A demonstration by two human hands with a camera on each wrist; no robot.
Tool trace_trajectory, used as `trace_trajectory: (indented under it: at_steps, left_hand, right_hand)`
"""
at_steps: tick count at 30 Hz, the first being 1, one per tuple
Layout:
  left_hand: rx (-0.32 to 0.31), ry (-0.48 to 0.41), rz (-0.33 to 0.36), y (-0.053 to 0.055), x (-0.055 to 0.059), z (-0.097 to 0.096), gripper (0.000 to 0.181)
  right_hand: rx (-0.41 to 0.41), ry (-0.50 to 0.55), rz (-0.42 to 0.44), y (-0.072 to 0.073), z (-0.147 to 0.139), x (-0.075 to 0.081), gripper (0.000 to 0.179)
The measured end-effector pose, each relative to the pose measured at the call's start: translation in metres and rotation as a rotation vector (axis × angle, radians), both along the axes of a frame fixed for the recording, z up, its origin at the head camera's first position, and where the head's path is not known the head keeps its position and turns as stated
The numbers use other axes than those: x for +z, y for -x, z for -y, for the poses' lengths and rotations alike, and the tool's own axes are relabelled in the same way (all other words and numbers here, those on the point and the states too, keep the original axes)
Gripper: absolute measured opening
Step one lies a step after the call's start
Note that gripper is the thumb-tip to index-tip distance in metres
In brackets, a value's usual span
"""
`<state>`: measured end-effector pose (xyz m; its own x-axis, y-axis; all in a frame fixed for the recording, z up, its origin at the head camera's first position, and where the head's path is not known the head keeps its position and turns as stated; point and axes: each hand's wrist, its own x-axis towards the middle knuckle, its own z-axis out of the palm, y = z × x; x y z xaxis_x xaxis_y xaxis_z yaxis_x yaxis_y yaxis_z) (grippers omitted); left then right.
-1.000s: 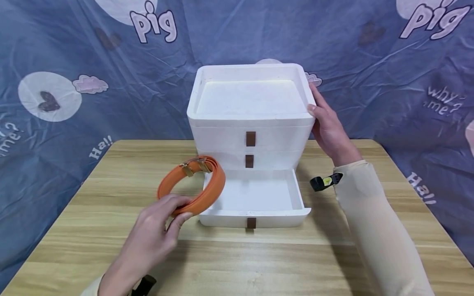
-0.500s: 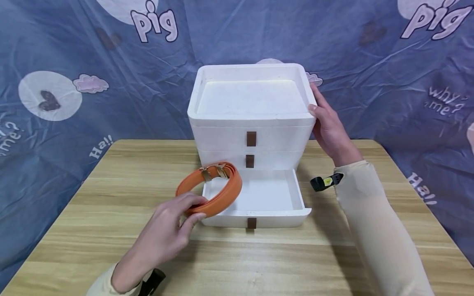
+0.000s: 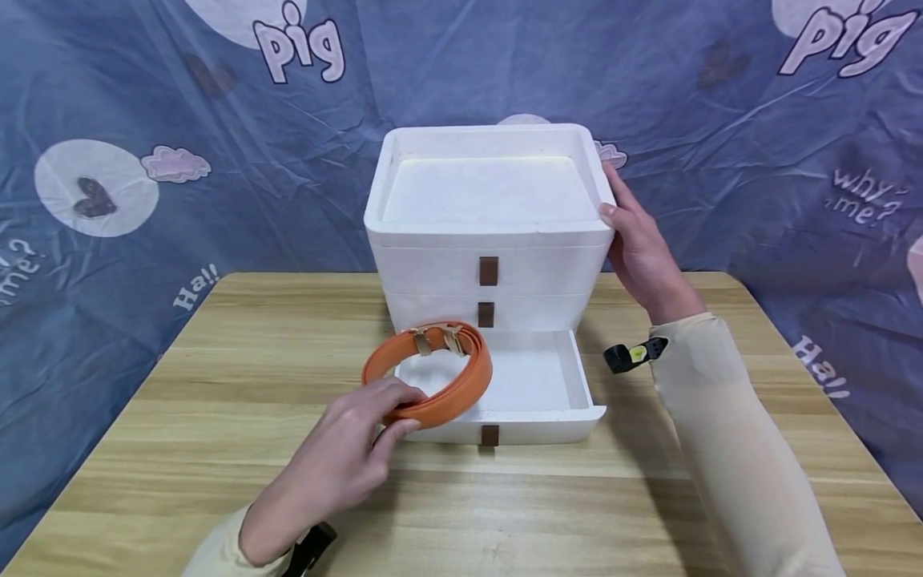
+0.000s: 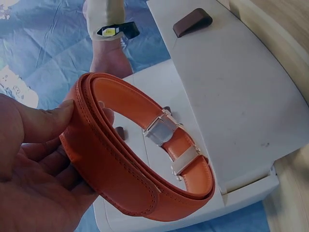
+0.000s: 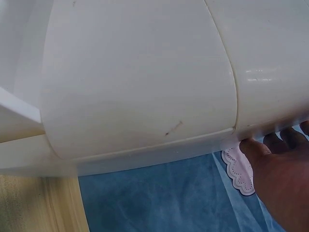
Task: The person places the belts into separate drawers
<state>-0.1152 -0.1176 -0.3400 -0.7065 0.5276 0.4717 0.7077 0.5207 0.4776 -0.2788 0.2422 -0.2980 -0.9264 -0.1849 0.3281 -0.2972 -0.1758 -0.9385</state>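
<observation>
A coiled orange leather belt [image 3: 476, 383] with metal buckle parts [image 4: 161, 130] is pinched between the thumb and fingers of my left hand [image 3: 339, 453]. It is held tilted over the left part of a pulled-out bottom drawer [image 3: 534, 373], covering that corner in the head view. The drawer belongs to a white drawer unit [image 3: 425, 268] with brown pull tabs; its two upper drawers are closed. My right hand [image 3: 642, 252] grips the unit's upper right side, thumb at the top rim and fingers along the side. The drawer's visible inside holds nothing.
The unit stands on a wooden table [image 3: 216, 409] near its back edge. Behind hangs a blue patterned cloth [image 3: 461, 64]. The unit's top is a shallow tray [image 3: 490, 188] with a raised rim. A dark strap [image 3: 634, 354] sits at the right wrist.
My left hand has carried the belt rightward and slightly down, from beside the drawer's left edge to over its left part. My right hand has kept its place on the unit.
</observation>
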Motion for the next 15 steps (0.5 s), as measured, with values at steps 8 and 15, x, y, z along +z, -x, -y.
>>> trace_trajectory:
  at_steps: [8,15]
  left_hand:
    - [-0.016,0.016,-0.019,-0.0002,-0.0004,-0.0045,0.018]
    - [-0.024,0.033,0.000,-0.0003,0.0037,-0.0090,0.019]
  right_hand:
    - [0.010,0.004,-0.004,-0.0012,0.0006,0.0008,0.066]
    - [0.009,0.004,-0.006,-0.0004,-0.0003,0.0003,0.064]
